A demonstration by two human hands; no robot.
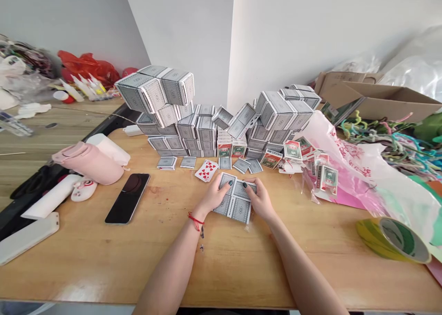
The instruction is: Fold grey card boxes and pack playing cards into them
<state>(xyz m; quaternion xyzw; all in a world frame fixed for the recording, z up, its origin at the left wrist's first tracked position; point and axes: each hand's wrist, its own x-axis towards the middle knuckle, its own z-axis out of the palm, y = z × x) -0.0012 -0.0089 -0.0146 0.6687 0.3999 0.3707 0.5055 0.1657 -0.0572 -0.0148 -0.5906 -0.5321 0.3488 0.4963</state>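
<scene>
Near the middle of the wooden table, my left hand point(216, 196) and my right hand point(259, 199) grip a block of grey-backed playing cards point(235, 203) from either side. Their fingertips lie on the top cards and hide part of the backs. A red thread is tied around my left wrist. Just beyond my left hand lies a face-up card with red hearts point(206, 170). Several small grey-backed card packs point(188, 162) lie beyond the hands, in front of tall stacked card blocks point(206, 133).
A black smartphone point(127, 198) and a pink flask point(88, 163) lie to the left. A yellow-green tape roll point(393, 239) sits at right, beside a white-pink plastic bag point(348, 160). Colored pipe cleaners point(386, 142) and a cardboard box point(378, 101) are behind it.
</scene>
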